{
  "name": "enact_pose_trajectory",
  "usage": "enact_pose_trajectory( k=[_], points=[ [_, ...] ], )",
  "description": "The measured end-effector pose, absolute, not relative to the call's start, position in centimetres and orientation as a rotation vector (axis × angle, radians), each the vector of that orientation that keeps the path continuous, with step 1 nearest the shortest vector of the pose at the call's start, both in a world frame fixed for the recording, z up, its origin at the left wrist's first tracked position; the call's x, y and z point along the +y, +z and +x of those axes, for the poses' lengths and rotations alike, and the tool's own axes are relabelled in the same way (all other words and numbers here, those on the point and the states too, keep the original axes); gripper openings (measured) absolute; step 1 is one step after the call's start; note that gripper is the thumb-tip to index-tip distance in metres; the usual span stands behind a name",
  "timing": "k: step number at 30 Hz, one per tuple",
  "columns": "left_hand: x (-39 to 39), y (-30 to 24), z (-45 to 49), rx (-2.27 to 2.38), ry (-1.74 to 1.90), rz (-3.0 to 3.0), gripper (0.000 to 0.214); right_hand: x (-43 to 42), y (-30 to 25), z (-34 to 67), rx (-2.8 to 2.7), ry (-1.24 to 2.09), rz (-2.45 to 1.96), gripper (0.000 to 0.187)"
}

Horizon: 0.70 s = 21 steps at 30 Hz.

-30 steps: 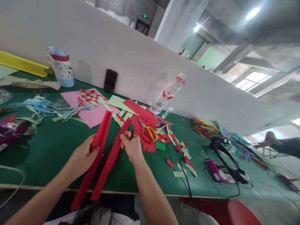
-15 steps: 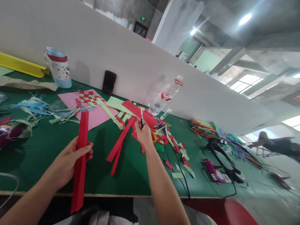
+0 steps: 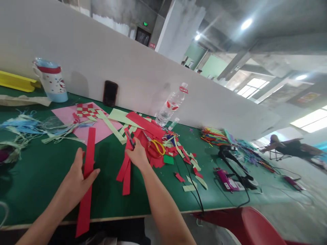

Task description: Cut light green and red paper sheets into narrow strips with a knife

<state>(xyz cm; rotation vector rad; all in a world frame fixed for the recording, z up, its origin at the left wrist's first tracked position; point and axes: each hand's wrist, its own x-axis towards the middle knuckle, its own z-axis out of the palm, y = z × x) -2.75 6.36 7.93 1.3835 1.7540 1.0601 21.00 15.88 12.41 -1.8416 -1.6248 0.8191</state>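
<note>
My left hand (image 3: 78, 178) holds a long red paper strip (image 3: 89, 149) between thumb and fingers; the strip runs from the green table (image 3: 46, 177) past its front edge. My right hand (image 3: 138, 156) is closed on small dark scissors (image 3: 129, 139), blades pointing away, at the edge of a heap of red and pale green paper pieces (image 3: 153, 132). Two shorter red strips (image 3: 125, 172) lie just left of that hand. Yellow-handled scissors (image 3: 157, 147) rest on the heap to its right.
A pink sheet (image 3: 102, 127) with a red-and-green woven patch lies behind. A mug (image 3: 52, 81), phone (image 3: 109, 92) and clear bottle (image 3: 171, 107) stand along the white wall. Coloured strips (image 3: 214, 134), a black stand (image 3: 235, 163) and cable sit right; a red chair (image 3: 255, 224) is below.
My right hand let go of the second red strip, which now lies on the table, and carried the small scissors to the paper heap. My left hand lowered its strip toward the table.
</note>
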Motion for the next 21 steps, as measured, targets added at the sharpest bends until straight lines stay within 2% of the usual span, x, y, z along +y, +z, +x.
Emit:
enact_pose_trajectory(
  k=[2, 4, 7, 13, 15, 19, 21],
  points=[
    [5.9, 6.8, -3.9, 1.811, 1.028, 1.561, 0.100, 16.5, 13.2, 21.6, -1.637, 0.792, -1.765, 0.073],
    [5.2, 5.9, -5.1, 1.792, 1.001, 1.762, 0.079, 17.5, 14.6, 22.6, -1.650, 0.748, -1.666, 0.072],
    [3.8, 4.8, -7.0, 1.627, 0.964, 2.101, 0.057, 20.2, 17.0, 23.9, -1.674, 0.692, -1.523, 0.074],
    [1.8, 3.4, -8.8, 1.365, 0.796, 2.786, 0.078, 26.4, 19.0, 23.2, -1.691, 0.686, -1.467, 0.067],
    [1.4, 3.1, -8.5, 1.375, 0.795, 2.925, 0.074, 27.6, 18.6, 22.7, -1.658, 0.675, -1.516, 0.063],
    [0.5, 3.3, -6.7, 1.425, 0.808, 2.953, 0.054, 27.9, 17.5, 23.1, -1.578, 0.656, -1.622, 0.041],
    [0.1, 3.7, -5.4, 1.440, 0.805, 2.994, 0.058, 26.8, 17.1, 24.2, -1.557, 0.656, -1.642, 0.034]
  ],
)
